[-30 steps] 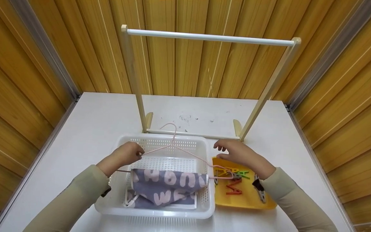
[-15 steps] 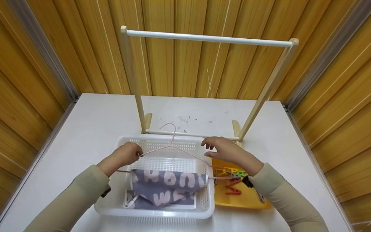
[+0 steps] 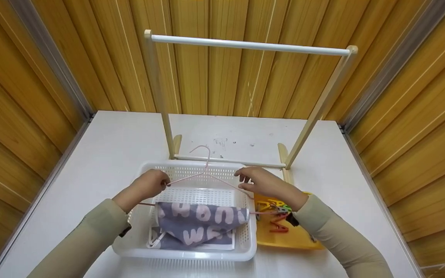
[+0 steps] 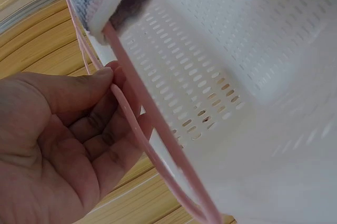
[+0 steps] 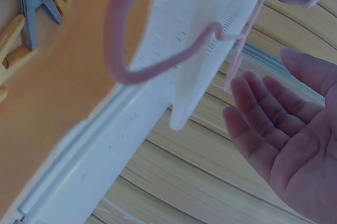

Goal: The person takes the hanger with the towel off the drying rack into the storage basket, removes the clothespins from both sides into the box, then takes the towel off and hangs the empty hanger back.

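In the head view my left hand [image 3: 149, 184] pinches the left shoulder of a pink clothes hanger [image 3: 185, 178], its hook pointing away. A grey-purple towel [image 3: 203, 218] with pale pink letters is folded over the hanger's lower bar, above a white basket [image 3: 184, 255]. The left wrist view has thumb and fingertips on the thin pink wire [image 4: 158, 161], beside the lower bar. My right hand [image 3: 263, 183] hovers by the hanger's right shoulder. Its fingers are loosely bent and hold nothing in the right wrist view, where the hanger's rounded end [image 5: 113, 40] sits apart from them.
Right of the basket lies a yellow tray [image 3: 284, 242] with several clothespins [image 3: 279, 227], partly under the right forearm. Behind stands a wooden rack with a white top rail [image 3: 245, 44]. Wood-patterned panels [image 3: 226, 85] enclose the white table [image 3: 118, 135].
My right hand has moved left, from above the yellow tray to the hanger's right shoulder. The left hand keeps its pinch on the hanger almost unmoved.
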The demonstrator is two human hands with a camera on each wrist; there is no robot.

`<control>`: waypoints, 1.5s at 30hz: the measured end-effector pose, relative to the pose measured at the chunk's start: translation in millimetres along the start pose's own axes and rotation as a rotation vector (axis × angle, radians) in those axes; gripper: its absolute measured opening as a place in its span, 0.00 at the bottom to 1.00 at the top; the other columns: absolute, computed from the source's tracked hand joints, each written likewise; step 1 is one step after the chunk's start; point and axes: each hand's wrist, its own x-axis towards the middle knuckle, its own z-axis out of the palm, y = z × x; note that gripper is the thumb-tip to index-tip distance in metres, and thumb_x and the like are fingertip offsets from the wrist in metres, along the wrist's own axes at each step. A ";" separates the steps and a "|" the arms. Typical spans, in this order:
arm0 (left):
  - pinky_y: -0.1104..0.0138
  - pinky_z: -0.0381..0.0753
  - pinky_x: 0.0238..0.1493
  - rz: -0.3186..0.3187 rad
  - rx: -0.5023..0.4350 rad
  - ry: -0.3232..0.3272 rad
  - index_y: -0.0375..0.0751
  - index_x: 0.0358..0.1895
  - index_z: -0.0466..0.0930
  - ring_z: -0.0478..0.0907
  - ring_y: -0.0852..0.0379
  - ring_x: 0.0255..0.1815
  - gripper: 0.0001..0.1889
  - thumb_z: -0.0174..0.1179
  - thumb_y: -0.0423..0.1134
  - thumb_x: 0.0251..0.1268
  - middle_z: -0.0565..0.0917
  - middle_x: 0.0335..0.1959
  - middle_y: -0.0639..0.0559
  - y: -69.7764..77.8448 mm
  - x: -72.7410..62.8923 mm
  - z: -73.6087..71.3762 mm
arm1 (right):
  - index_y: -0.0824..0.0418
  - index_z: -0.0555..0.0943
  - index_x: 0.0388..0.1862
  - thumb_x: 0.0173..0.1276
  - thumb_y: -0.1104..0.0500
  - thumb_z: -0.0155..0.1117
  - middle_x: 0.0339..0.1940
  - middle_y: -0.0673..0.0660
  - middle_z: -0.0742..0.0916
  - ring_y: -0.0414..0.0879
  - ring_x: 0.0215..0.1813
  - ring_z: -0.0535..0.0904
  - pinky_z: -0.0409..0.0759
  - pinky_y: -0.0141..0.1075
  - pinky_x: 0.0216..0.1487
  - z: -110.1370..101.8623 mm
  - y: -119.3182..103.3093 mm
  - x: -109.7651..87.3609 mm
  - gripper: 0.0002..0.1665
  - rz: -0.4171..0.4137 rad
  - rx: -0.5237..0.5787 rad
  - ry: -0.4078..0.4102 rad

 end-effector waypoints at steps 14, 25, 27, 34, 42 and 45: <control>0.53 0.84 0.41 -0.077 -0.095 0.027 0.27 0.37 0.87 0.78 0.53 0.32 0.09 0.58 0.18 0.60 0.88 0.33 0.38 8.2 -5.3 -6.6 | 0.72 0.77 0.64 0.79 0.64 0.54 0.45 0.69 0.89 0.56 0.45 0.88 0.85 0.37 0.46 25.8 0.8 14.4 0.19 0.019 0.280 -0.090; 0.52 0.84 0.40 -0.088 -0.119 0.080 0.25 0.40 0.86 0.81 0.50 0.33 0.07 0.60 0.23 0.65 0.88 0.34 0.36 7.9 -4.3 -4.7 | 0.76 0.74 0.58 0.84 0.66 0.40 0.23 0.47 0.75 0.35 0.21 0.64 0.64 0.26 0.24 37.7 -0.2 15.3 0.17 0.118 0.601 -0.046; 0.52 0.85 0.40 -0.090 -0.107 0.073 0.25 0.42 0.86 0.83 0.49 0.34 0.07 0.61 0.24 0.65 0.88 0.34 0.36 9.4 -3.7 -5.8 | 0.75 0.74 0.57 0.84 0.66 0.39 0.21 0.46 0.72 0.37 0.21 0.61 0.61 0.26 0.24 38.2 -1.0 14.7 0.17 0.126 0.577 -0.026; 0.51 0.85 0.45 -0.074 -0.033 0.102 0.28 0.47 0.86 0.86 0.43 0.41 0.10 0.65 0.29 0.65 0.89 0.39 0.37 30.1 -0.5 -14.1 | 0.73 0.75 0.54 0.84 0.65 0.39 0.21 0.47 0.69 0.38 0.22 0.58 0.59 0.27 0.25 37.3 -4.4 11.3 0.16 0.148 0.556 0.006; 0.52 0.85 0.46 0.137 0.015 0.008 0.30 0.47 0.87 0.87 0.43 0.41 0.14 0.70 0.37 0.62 0.90 0.40 0.39 66.5 0.1 -1.5 | 0.73 0.76 0.54 0.84 0.66 0.40 0.19 0.46 0.68 0.38 0.22 0.59 0.58 0.27 0.25 35.4 -7.0 7.8 0.16 0.134 0.537 0.026; 0.54 0.85 0.46 0.192 0.041 -0.054 0.33 0.47 0.88 0.87 0.44 0.42 0.16 0.71 0.40 0.61 0.91 0.40 0.41 73.0 2.5 7.5 | 0.72 0.76 0.53 0.83 0.66 0.40 0.19 0.46 0.68 0.37 0.23 0.59 0.58 0.27 0.25 35.1 -7.5 7.5 0.16 0.126 0.532 0.033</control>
